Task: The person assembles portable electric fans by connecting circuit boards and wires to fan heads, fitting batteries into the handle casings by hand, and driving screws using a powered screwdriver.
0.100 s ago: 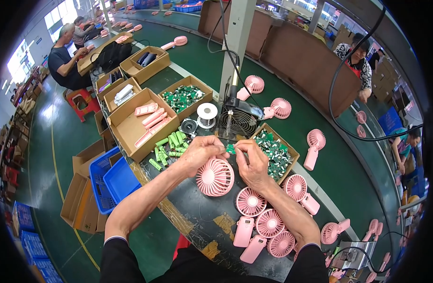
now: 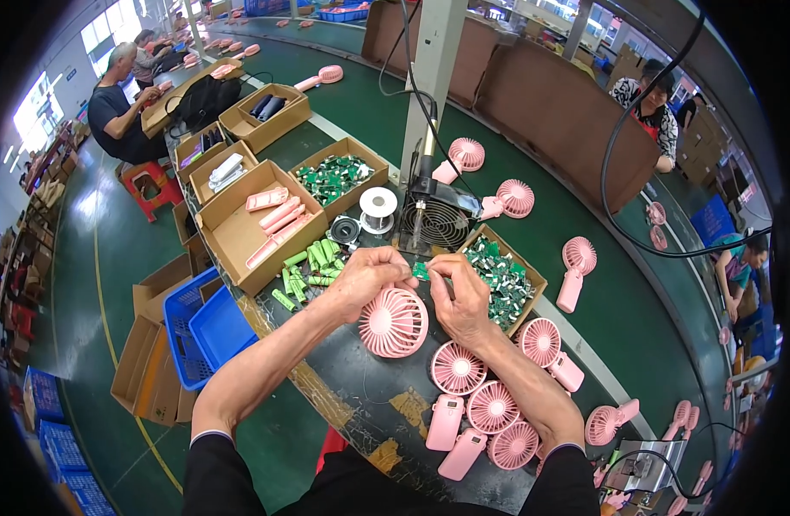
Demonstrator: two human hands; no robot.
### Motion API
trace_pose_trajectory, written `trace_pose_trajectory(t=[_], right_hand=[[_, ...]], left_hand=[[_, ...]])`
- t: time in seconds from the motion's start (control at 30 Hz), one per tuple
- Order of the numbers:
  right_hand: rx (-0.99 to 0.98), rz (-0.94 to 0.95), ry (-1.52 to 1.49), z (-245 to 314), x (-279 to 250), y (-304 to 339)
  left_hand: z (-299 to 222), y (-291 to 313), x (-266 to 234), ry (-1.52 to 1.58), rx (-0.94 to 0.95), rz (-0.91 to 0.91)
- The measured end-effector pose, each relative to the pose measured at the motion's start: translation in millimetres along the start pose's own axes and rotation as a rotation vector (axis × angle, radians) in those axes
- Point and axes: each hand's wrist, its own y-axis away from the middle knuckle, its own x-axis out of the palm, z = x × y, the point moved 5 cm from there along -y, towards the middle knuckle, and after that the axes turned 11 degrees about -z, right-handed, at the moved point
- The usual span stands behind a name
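A small green circuit board (image 2: 421, 272) is between my two hands, above the workbench. My right hand (image 2: 465, 303) pinches the board's edge between thumb and fingers. My left hand (image 2: 371, 277) is closed, its fingertips pressed together beside the board's left side; what they grip is hidden. Just below them a pink round fan head (image 2: 394, 322) sits on the bench, close under my left hand. Under my right forearm lie several pink handheld fans (image 2: 458, 367), some with small dark windows in their handles.
Circuit boards fill a cardboard box (image 2: 539, 277) right of my hands and another box (image 2: 382, 163) beyond. Green battery cells (image 2: 322, 258), a solder wire spool (image 2: 378, 209) and a soldering iron (image 2: 427, 150) stand nearby. A green conveyor belt (image 2: 532, 232) carries pink fans. Other people sit farther off.
Fans on the conveyor belt have shifted slightly right and toward me. A person across the belt has drawn a hand back. My hands hold almost still.
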Motion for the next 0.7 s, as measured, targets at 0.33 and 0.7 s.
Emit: trace_pose_trajectory(t=[0.33,0.7], right_hand=[[0.001,-0.005,0.006,-1.4,-0.5,-0.7],[0.006,0.002,0.017,-1.8,-0.9,-1.8]], left_hand=[[0.9,0.8,2.9,0.027,-0.033,-0.056],[-1.1,-0.3,4.3,0.028,-0.029,-0.072]])
